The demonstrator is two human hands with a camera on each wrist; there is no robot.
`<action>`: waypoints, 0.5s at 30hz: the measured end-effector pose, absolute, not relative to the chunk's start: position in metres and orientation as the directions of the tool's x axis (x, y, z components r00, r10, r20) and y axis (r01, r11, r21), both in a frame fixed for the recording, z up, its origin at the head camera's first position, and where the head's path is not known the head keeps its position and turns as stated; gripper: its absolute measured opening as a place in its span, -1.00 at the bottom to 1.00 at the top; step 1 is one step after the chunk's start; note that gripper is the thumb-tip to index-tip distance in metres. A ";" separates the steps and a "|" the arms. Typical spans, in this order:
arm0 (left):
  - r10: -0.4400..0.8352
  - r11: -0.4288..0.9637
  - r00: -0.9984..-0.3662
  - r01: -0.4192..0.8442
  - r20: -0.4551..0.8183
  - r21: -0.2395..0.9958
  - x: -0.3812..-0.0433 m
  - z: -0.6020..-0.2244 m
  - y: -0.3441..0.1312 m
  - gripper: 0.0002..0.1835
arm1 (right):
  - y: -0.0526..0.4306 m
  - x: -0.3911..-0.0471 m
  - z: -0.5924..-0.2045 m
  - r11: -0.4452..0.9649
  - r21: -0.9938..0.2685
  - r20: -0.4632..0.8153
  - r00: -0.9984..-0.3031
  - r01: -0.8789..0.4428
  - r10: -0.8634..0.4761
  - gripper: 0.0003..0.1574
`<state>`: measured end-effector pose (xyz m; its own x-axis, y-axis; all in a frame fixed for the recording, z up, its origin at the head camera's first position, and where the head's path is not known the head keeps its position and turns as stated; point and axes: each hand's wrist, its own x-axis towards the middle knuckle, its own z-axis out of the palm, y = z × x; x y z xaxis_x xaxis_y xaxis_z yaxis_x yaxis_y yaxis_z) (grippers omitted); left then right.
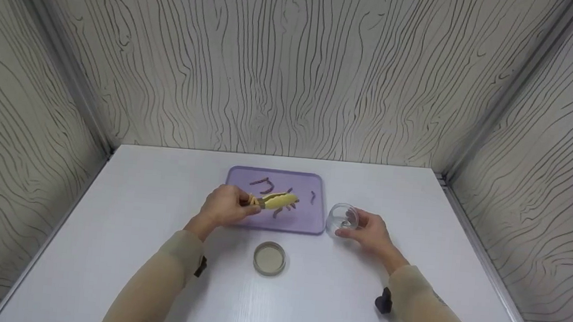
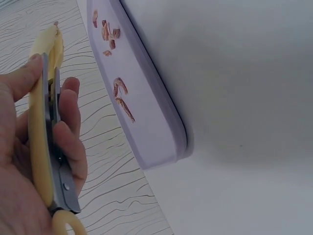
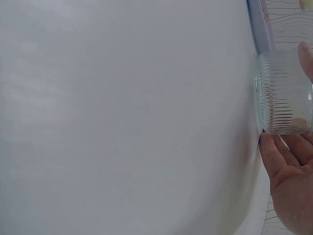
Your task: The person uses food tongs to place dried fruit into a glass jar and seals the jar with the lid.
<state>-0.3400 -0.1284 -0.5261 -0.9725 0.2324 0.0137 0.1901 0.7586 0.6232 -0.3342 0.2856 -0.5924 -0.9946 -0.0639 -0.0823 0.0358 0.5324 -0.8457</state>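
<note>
Yellow tongs (image 1: 279, 200), gripped lower-centre by our left hand (image 1: 224, 205)!
Right of centre, our right hand (image 1: 371, 233) held a glass jar (image 1: 337, 220).

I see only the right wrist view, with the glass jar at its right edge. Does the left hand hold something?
Observer: Yes, the left hand holds yellow tongs.
Operator: Thank you. Is anything else outside of my view?
Observer: Yes, a round lid lies on the white table, on the person's side of the purple tray.
Operator: And what is lying in this tray?
Observer: Several reddish-brown pieces, some of them thin strips.
</note>
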 end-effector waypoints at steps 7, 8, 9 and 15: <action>0.271 0.745 -0.962 0.219 0.013 0.631 -0.342 -0.520 -0.115 -0.70 | 0.285 -0.334 -0.592 0.525 -0.850 -0.084 -0.994 0.038 -0.064 0.07; 0.279 0.739 -0.960 0.224 0.014 0.635 -0.342 -0.519 -0.113 -0.70 | 0.285 -0.334 -0.592 0.522 -0.852 -0.085 -0.994 0.041 -0.062 0.07; 0.286 0.734 -0.958 0.231 0.018 0.639 -0.343 -0.518 -0.111 -0.71 | 0.285 -0.334 -0.592 0.523 -0.852 -0.086 -0.994 0.041 -0.062 0.07; 0.349 0.717 -0.935 0.306 0.058 0.626 -0.347 -0.510 -0.098 -0.73 | 0.285 -0.332 -0.590 0.510 -0.859 -0.082 -0.994 0.036 -0.068 0.09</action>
<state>-0.3470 -0.0979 -0.5101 -0.9354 0.3488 0.0577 0.3060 0.7170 0.6263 -0.3323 0.2845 -0.5903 -0.9943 -0.0683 -0.0824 0.0362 0.5103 -0.8592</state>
